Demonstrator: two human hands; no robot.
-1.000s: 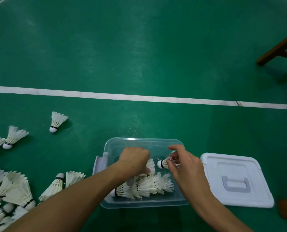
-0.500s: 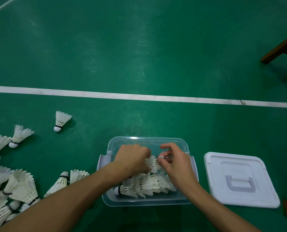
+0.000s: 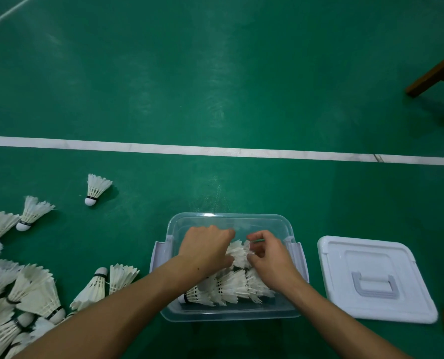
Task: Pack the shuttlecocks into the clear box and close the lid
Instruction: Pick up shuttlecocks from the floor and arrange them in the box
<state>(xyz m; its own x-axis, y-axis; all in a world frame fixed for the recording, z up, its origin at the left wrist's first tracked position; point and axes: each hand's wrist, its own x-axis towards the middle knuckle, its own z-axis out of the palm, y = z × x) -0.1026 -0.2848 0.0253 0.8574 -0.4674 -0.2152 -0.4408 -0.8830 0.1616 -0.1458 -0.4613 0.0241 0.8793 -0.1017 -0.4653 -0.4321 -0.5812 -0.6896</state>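
The clear box (image 3: 241,220) stands open on the green court floor in front of me. A row of white feather shuttlecocks (image 3: 231,286) lies on its side along the box's near half. Both hands are inside the box over a second row. My left hand (image 3: 206,246) and my right hand (image 3: 267,251) each hold one end of a white shuttlecock (image 3: 239,251) with curled fingers. The white lid (image 3: 376,278) with a grey handle lies flat on the floor to the right of the box.
A pile of loose shuttlecocks (image 3: 16,294) covers the floor at the lower left. Two more shuttlecocks (image 3: 96,187) lie apart farther out. A white court line (image 3: 215,150) crosses the floor beyond the box. A wooden furniture leg (image 3: 433,73) stands at the upper right.
My right hand has moved left toward my left hand. The shuttlecock it held at the box's right side now sits between both hands in the middle of the box.
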